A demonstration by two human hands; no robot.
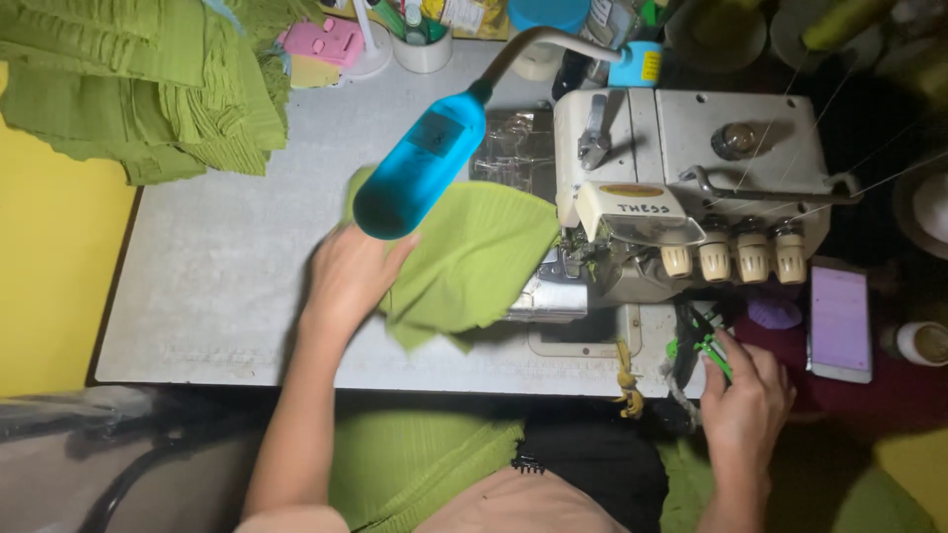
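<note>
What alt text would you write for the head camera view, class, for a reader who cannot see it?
A person's left hand presses a green ribbed fabric piece at a cream overlock sewing machine; the right hand holds green-handled snips. A blue lamp hangs over the grey table, where folded green fabric is stacked.

Phone [840,320]: lies flat at right of sewing machine [691,188], rectangular, screen lit pale violet. Oval yellow-orange label [631,190] on machine's cream front cover. Small yellow label [650,66] on a blue cup [634,65] at bench rear. Pink card [323,40], back left.
</note>
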